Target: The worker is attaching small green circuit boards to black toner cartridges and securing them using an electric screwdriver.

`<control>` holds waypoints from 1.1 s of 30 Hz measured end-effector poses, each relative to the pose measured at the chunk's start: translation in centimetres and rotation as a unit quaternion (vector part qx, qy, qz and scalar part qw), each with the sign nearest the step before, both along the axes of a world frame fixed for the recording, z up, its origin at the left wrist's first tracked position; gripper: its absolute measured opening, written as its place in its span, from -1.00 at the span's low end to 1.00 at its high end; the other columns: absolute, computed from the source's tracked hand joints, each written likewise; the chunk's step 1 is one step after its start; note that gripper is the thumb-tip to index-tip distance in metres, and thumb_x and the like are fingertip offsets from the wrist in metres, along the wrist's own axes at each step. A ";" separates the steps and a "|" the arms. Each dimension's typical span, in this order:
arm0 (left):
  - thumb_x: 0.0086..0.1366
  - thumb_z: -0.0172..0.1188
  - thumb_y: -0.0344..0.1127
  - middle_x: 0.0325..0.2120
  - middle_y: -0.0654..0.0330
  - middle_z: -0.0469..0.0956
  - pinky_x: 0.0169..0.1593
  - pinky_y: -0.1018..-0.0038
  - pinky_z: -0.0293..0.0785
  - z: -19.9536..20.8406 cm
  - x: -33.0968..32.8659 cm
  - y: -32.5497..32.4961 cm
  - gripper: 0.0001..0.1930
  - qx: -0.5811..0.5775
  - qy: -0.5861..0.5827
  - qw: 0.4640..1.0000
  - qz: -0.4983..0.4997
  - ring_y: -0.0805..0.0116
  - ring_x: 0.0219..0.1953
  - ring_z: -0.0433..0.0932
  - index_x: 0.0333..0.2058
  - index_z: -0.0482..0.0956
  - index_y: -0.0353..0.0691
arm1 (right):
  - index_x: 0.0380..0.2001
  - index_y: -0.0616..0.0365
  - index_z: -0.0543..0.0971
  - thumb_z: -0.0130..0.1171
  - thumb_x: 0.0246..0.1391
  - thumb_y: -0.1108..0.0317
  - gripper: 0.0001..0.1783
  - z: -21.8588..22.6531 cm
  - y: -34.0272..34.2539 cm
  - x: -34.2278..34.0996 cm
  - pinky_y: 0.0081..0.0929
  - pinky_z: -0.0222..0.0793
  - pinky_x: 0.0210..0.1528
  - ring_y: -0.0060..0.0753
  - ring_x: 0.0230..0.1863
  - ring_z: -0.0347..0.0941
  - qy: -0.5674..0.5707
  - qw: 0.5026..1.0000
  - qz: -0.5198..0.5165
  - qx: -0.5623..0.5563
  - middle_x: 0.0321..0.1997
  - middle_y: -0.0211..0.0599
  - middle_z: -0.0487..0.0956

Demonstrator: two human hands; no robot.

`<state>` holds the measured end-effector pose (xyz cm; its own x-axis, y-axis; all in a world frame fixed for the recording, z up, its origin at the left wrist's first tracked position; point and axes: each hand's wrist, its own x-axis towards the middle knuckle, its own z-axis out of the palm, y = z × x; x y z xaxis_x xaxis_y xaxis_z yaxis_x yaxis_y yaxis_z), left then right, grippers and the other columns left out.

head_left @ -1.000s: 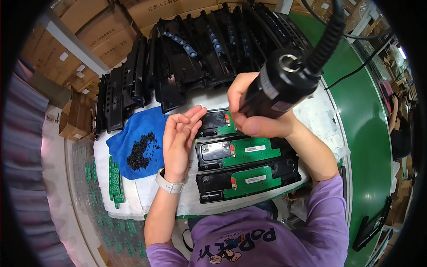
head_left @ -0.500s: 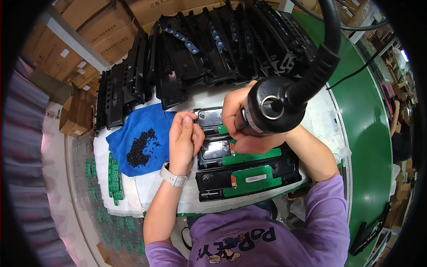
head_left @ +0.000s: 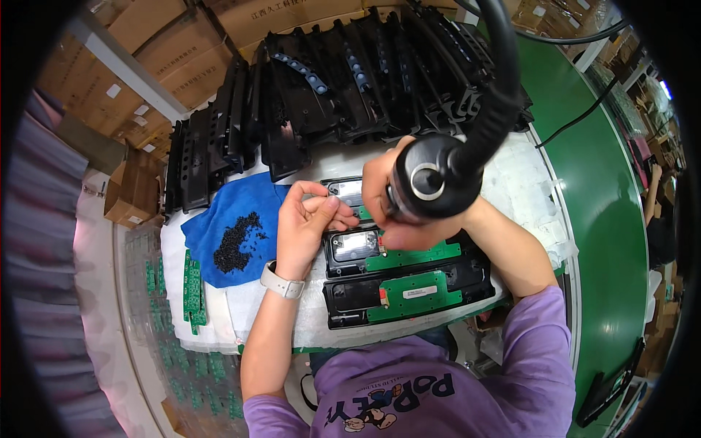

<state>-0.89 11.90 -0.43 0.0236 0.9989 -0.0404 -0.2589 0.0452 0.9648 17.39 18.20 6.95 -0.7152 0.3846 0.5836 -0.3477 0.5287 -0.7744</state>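
A: What do the hands have hold of?

B: The right hand [head_left: 376, 191] is wrapped round a thick black cylindrical tool [head_left: 436, 171], its thumb along the near side. The left hand [head_left: 301, 230] is half curled just to the left of it, thumb close to the index finger; I can't tell whether anything small is pinched there.

A: Where is the work beneath them?

B: 3 black panels lie in a row, each behind the next, on the white-covered table [head_left: 515, 182]. The far panel [head_left: 346, 190] is under the right hand and the tool, which hide most of it; the left fingertips reach over its left part. The tool's tip is out of sight. The middle panel [head_left: 354, 247] is partly covered by the right thumb, while the near panel [head_left: 350, 298] lies in plain view with a green circuit board [head_left: 449, 296] on it.

A: What crowds the space?

B: A long row of black housings [head_left: 314, 109] leans along the back of the table. The tool's cable [head_left: 504, 95] crosses in front of their right end.

A: And to the left?

B: A blue cloth [head_left: 244, 196] beside the left hand, bearing a loose pile of small black pieces [head_left: 232, 250]. Nearer the person are slim green boards [head_left: 193, 292]. An open cardboard box [head_left: 131, 186] stands beyond the table.

A: The right?

B: A long green surface [head_left: 595, 212], and part of another person [head_left: 661, 230] at the rim.
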 end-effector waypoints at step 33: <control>0.08 0.19 -0.56 -0.57 0.17 0.55 -0.40 0.70 0.42 1.1 0.8 -2.1 -0.96 0.040 0.049 0.997 -0.045 0.52 -0.51 0.53 -0.49 0.51 -0.39 | -0.29 0.14 0.33 -0.12 0.09 0.10 -0.69 1.2 -0.9 0.3 -0.47 0.22 -0.61 -0.54 -0.80 0.17 0.350 0.894 0.019 -0.278 -0.73 -0.41 0.28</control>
